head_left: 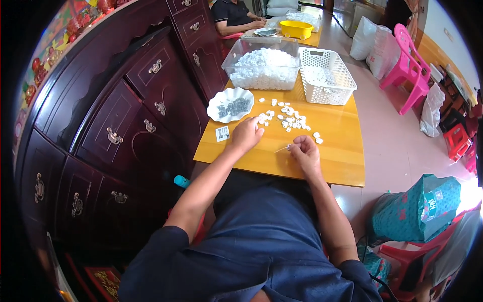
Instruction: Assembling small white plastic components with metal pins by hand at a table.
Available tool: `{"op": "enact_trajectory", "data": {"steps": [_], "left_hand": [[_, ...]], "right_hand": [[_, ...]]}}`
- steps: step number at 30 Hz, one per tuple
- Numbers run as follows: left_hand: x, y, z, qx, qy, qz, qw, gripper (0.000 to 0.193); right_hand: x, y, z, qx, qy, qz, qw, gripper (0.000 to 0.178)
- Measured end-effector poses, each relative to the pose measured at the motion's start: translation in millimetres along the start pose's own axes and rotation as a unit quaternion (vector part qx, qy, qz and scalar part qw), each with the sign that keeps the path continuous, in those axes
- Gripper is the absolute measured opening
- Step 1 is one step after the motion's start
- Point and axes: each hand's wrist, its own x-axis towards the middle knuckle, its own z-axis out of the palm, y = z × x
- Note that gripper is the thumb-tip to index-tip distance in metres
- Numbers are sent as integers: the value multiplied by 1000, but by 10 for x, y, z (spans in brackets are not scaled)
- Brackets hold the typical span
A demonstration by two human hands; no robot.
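Observation:
My left hand (245,136) is closed at the left edge of a scatter of small white plastic pieces (292,121) on the wooden table. White shows at its fingertips, but I cannot make out what they hold. Nearer the table's front edge, my right hand (307,152) pinches a small white plastic piece (289,147), from which a thin pale strand or pin sticks out to the left. Beyond my left hand stands a white scalloped dish (219,115) with small dark grey metal-looking parts (235,106) in it. A small printed card (222,133) lies beside the dish.
A clear tub (234,68) heaped with white pieces and a white perforated basket (347,93) stand at the table's far side. Dark wooden cabinets (100,146) line the left. Beyond, another person (232,17) sits near a yellow tub (297,29). Pink chair (410,75) and sacks (365,38) stand right.

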Motion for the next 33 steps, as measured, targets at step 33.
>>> {"op": "enact_trajectory", "data": {"steps": [33], "left_hand": [[1,-497,-59,-66,75,69,993,14]], "right_hand": [[29,40,-14,18,-14,14,1000,16]]}}
